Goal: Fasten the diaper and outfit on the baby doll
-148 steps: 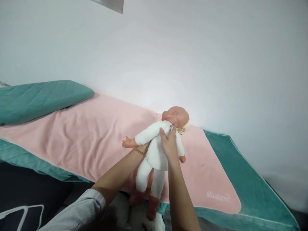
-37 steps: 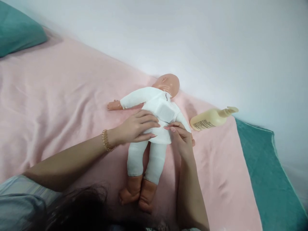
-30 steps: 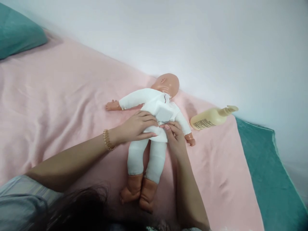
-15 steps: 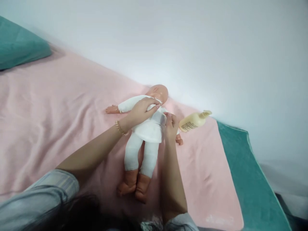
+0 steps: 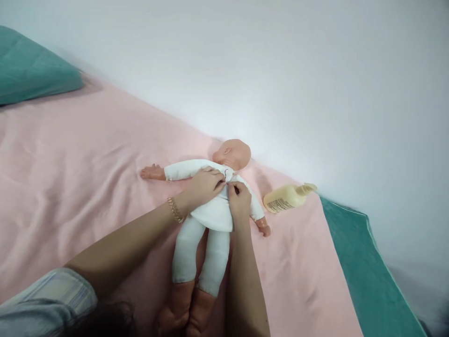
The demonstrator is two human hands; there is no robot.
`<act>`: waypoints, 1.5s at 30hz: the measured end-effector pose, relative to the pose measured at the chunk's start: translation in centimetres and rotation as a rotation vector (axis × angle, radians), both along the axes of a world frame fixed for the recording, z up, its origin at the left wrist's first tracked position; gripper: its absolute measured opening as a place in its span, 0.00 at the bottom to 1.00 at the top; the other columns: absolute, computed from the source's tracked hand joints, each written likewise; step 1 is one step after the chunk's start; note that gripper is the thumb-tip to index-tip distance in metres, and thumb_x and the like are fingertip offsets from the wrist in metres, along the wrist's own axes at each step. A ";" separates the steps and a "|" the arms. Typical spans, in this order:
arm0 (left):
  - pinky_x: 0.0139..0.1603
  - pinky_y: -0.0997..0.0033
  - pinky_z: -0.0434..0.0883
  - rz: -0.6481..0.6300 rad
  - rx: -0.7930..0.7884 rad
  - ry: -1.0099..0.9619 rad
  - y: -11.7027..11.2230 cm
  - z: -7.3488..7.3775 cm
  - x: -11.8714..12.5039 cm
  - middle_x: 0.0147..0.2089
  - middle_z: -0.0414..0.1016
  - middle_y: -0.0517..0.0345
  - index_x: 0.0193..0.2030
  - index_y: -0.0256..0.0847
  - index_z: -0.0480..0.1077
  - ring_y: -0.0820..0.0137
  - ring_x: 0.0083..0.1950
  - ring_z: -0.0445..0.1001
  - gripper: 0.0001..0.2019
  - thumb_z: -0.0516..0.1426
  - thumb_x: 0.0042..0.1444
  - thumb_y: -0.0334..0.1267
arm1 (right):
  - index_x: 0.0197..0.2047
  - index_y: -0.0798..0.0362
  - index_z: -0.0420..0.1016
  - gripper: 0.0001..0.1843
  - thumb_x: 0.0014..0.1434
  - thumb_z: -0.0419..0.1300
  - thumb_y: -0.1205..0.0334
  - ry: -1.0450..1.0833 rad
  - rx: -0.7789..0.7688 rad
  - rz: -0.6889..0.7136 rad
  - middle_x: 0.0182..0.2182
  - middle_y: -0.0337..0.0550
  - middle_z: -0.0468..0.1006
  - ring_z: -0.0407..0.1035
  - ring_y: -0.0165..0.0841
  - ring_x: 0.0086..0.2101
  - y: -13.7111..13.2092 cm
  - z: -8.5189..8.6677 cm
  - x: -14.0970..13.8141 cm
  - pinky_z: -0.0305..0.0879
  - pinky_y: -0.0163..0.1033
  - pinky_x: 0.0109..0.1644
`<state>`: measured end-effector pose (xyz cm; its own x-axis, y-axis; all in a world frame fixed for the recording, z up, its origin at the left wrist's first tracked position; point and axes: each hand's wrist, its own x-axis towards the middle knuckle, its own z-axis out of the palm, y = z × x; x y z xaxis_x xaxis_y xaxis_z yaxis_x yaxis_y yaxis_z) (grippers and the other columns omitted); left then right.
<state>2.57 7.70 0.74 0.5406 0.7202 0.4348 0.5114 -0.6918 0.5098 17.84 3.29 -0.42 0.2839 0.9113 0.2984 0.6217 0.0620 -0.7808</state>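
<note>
A baby doll [image 5: 206, 220] in white clothes lies on its back on a pink towel [image 5: 87, 164], its bald head toward the wall. My left hand [image 5: 203, 186], with a gold bracelet at the wrist, rests on the doll's chest, fingers pinched on the white garment near the neck. My right hand [image 5: 238, 200] meets it from the right, its fingers also pinched on the garment's front at the collar. The doll's brown feet stick out at the bottom of the view.
A cream pump bottle [image 5: 286, 200] lies on its side on the towel, right of the doll. A teal pillow [image 5: 31, 79] sits at the far left. The teal sheet [image 5: 365, 281] shows at the right, and a white wall runs close behind.
The doll has been laid down from the air onto the towel. Both hands have moved from its waist up to the collar, and the view has shifted a little.
</note>
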 end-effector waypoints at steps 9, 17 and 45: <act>0.55 0.56 0.66 -0.055 0.122 -0.229 -0.4 -0.2 -0.2 0.46 0.76 0.50 0.44 0.38 0.72 0.61 0.50 0.70 0.10 0.50 0.65 0.34 | 0.43 0.50 0.75 0.10 0.63 0.54 0.59 0.021 0.203 0.038 0.46 0.48 0.75 0.68 0.37 0.50 -1.0 0.1 -0.2 0.64 0.46 0.58; 0.55 0.54 0.66 -0.042 -0.027 -0.136 0.2 -0.8 -0.2 0.47 0.77 0.52 0.46 0.39 0.72 0.58 0.51 0.71 0.11 0.51 0.66 0.40 | 0.44 0.50 0.76 0.11 0.63 0.55 0.56 0.027 0.067 0.100 0.46 0.46 0.78 0.70 0.38 0.50 -0.6 -0.1 -0.1 0.63 0.47 0.59; 0.54 0.56 0.69 0.017 -0.016 -0.200 0.3 -0.9 0.0 0.44 0.78 0.50 0.42 0.37 0.72 0.59 0.49 0.74 0.12 0.50 0.67 0.39 | 0.53 0.53 0.73 0.19 0.66 0.50 0.54 -0.082 0.072 0.106 0.54 0.49 0.75 0.65 0.39 0.57 -0.6 -0.3 -0.1 0.57 0.48 0.64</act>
<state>2.53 7.96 -0.20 0.4320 0.7366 0.5204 0.4107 -0.6744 0.6136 17.76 2.71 -0.69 0.1591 0.9100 0.3828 0.6704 0.1850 -0.7185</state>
